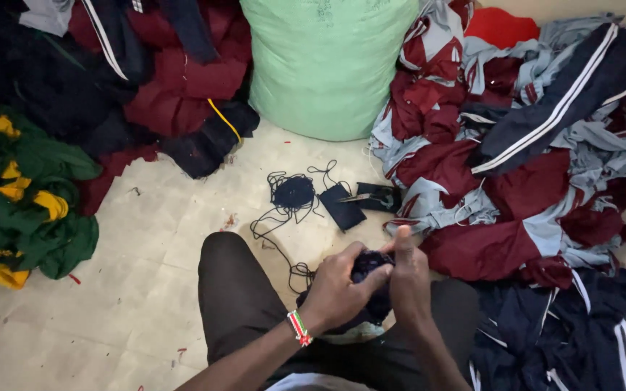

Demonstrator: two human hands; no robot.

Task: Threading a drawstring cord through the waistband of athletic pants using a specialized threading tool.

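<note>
Head view, bunched dark cloth (368, 265), no clear axis

Head camera, single view, steep downward pitch.

Worn on the seated person's head, it faces forward and down over the lap, close to the hands: left hand (336, 289) and right hand (409, 279) sit low-centre, near the lens. Beyond the fingers lies floor (146, 239), then a green sack (324, 65) at the top edge. Cloth piles flank the fingers at both sides. No second view, so no overlap.
</note>
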